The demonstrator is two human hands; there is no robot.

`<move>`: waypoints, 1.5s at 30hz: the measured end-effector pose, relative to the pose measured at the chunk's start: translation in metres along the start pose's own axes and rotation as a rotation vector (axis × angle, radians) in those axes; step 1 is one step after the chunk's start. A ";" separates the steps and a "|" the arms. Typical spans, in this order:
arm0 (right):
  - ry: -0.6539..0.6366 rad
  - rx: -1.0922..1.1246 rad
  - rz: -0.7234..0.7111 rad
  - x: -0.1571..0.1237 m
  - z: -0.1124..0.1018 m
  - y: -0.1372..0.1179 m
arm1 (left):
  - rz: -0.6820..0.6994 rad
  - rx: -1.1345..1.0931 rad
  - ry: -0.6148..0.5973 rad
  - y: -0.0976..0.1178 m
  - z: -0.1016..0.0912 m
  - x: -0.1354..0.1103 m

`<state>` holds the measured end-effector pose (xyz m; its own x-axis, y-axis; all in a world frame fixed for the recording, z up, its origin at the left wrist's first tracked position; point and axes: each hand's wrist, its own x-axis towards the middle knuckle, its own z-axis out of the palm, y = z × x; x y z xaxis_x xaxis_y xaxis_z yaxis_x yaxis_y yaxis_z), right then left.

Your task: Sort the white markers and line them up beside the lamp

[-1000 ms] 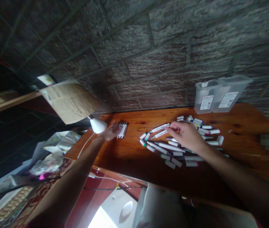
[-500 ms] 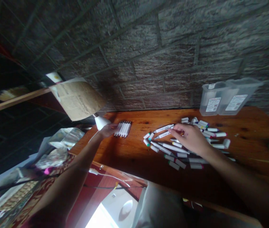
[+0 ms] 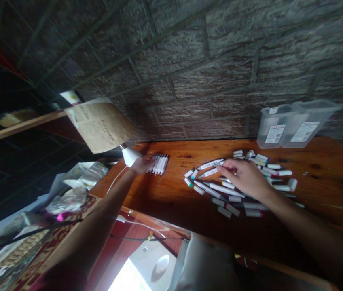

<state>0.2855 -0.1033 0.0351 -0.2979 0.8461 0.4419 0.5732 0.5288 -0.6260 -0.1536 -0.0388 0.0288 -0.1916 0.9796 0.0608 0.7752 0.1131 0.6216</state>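
My left hand is at the left end of a neat row of white markers. Its fingers reach out flat against the nearest one, with the fingertips partly blurred. To the right, my right hand is closed, thumb and index finger pinching the end of a white marker low over the table. Another white marker lies just behind it. Loose markers and separate caps lie around and under this hand, among them a long white marker and a green-ended cap.
Two clear plastic containers with labels stand at the back right of the wooden table, against the brick wall. A lamp with a paper shade stands behind my left hand. Plastic bags lie left of the table.
The view has shifted slightly, so most things sit a little further right. Both hands stay in nearly the same places, the right one still pinching the marker.
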 end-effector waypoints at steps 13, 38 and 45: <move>0.007 0.002 -0.039 0.001 0.000 0.000 | 0.148 0.349 -0.017 -0.002 0.000 -0.015; -0.025 -0.011 -0.063 0.000 -0.002 0.000 | 0.182 0.308 0.048 -0.005 0.008 -0.019; -0.046 -0.004 -0.067 0.000 -0.001 0.002 | 0.161 0.295 0.044 -0.005 0.007 -0.023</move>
<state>0.2870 -0.1027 0.0342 -0.3710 0.8109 0.4526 0.5536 0.5844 -0.5932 -0.1491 -0.0606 0.0188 -0.0735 0.9814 0.1773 0.9373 0.0073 0.3485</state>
